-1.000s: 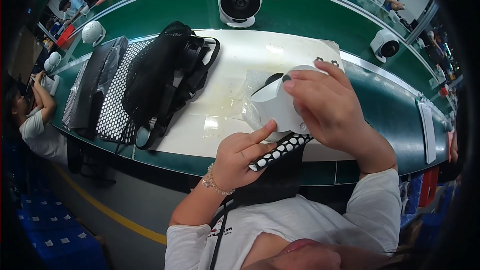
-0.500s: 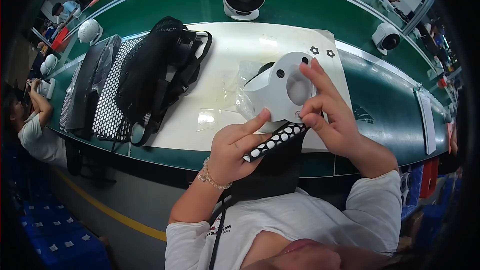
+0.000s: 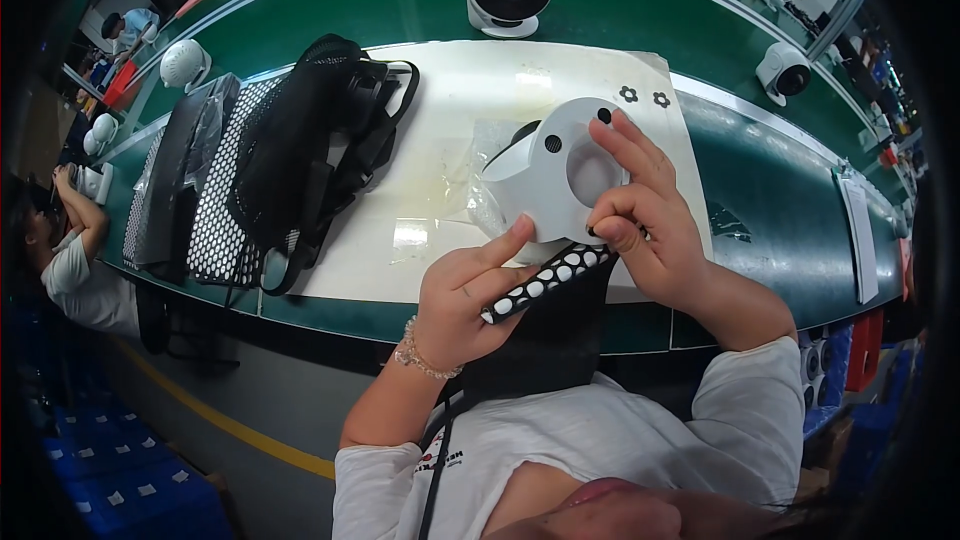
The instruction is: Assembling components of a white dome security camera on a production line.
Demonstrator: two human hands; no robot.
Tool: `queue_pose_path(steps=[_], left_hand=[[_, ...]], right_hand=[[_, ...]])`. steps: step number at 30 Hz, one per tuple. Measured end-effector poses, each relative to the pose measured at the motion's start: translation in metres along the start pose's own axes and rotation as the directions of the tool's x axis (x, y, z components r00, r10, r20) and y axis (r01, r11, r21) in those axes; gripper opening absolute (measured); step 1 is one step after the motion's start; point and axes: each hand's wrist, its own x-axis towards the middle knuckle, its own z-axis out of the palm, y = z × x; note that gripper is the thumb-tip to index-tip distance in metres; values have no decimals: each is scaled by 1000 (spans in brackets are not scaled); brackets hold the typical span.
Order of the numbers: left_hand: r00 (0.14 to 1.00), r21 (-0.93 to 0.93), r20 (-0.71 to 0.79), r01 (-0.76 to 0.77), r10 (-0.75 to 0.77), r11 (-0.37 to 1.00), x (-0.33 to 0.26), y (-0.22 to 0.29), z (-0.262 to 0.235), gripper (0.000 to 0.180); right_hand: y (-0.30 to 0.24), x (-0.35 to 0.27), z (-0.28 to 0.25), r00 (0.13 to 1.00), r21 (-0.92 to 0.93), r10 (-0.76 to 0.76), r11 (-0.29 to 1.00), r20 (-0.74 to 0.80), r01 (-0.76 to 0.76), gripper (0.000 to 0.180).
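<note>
1. Head view: left hand (image 3: 468, 300) grasping white device (image 3: 532, 190) and dotted strip (image 3: 545, 286), over white mat (image 3: 440, 140).
2. Right hand (image 3: 648, 215) touching device edge, grip can't tell.
3. Blue crate (image 3: 837, 368): round parts (image 3: 812, 360).

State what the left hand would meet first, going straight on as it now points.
Most likely the white device: the left hand has a tip over its lower-left edge and seems to touch it, though depth is unclear.

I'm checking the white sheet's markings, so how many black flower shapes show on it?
2: left flower and right flower, side by side on the white sheet near its upper right corner. More may be hidden.
</note>
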Motion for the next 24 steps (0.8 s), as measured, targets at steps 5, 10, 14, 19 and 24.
queue_pose_path(steps=[5, 10, 14, 19, 24], left_hand=[[1000, 6, -8, -17, 17, 1000, 1, 1, 0, 28], [1000, -2, -15, -18, 18, 1000, -1, 0, 0, 29], [1000, 14, -2, 2, -2, 1000, 0, 0, -1, 30], [1000, -13, 12, 24, -24, 1000, 0, -1, 0, 32], [999, -10, -7, 37, -37, 999, -3, -2, 0, 35]], right_hand=[[0, -1, 1, 999, 74, 27, 997, -35, -24, 18], [18, -18, 4, 976, -185, -198, 966, -94, 178, 20], [16, -23, 6, 921, -389, -369, 872, -126, 296, 28], [1, -24, 13, 857, -362, -485, 841, -174, 402, 18], [11, -15, -6, 948, -86, -258, 966, -186, 245, 15]])
